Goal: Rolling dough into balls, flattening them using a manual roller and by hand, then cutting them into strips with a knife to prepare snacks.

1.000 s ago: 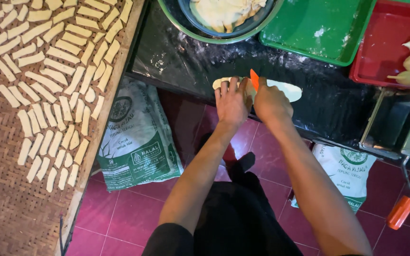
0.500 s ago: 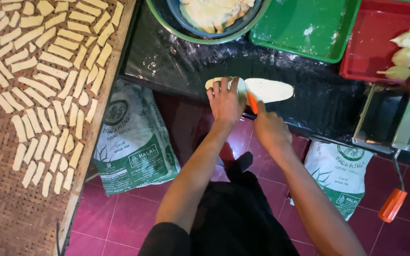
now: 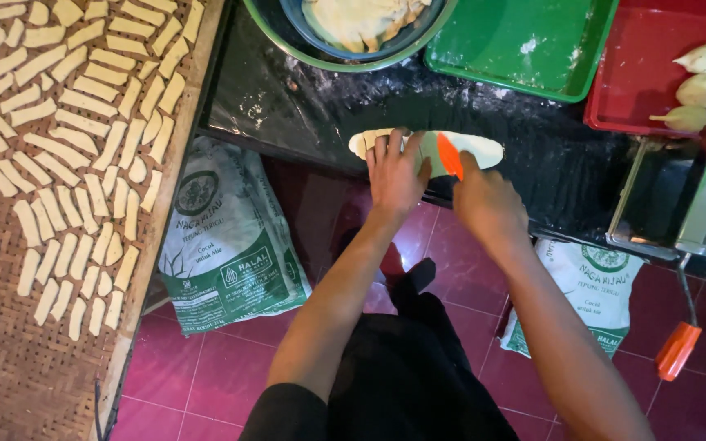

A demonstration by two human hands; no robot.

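Observation:
A flat, pale oval sheet of dough [image 3: 477, 149] lies on the black work surface [image 3: 312, 114]. My left hand [image 3: 395, 174] presses flat on its left part, fingers spread. My right hand [image 3: 486, 200] grips an orange-handled cutter [image 3: 449, 155] that stands on the middle of the dough, just right of my left fingers. The cutter's blade is hidden between my hands.
Woven tray [image 3: 2, 343] on the left holds several cut dough strips [image 3: 67, 147]. Green-rimmed bowl of dough [image 3: 361, 20], green tray [image 3: 525, 41], red tray [image 3: 647, 73] with folded dough pieces [image 3: 700, 82]. Pasta roller [image 3: 696, 204] with orange crank handle [image 3: 677, 351]. Flour sacks [image 3: 226, 237] on the floor.
My right hand has drawn back toward me while the cutter stays on the dough. The camera view has shifted, and my left hand stays pressed on the dough.

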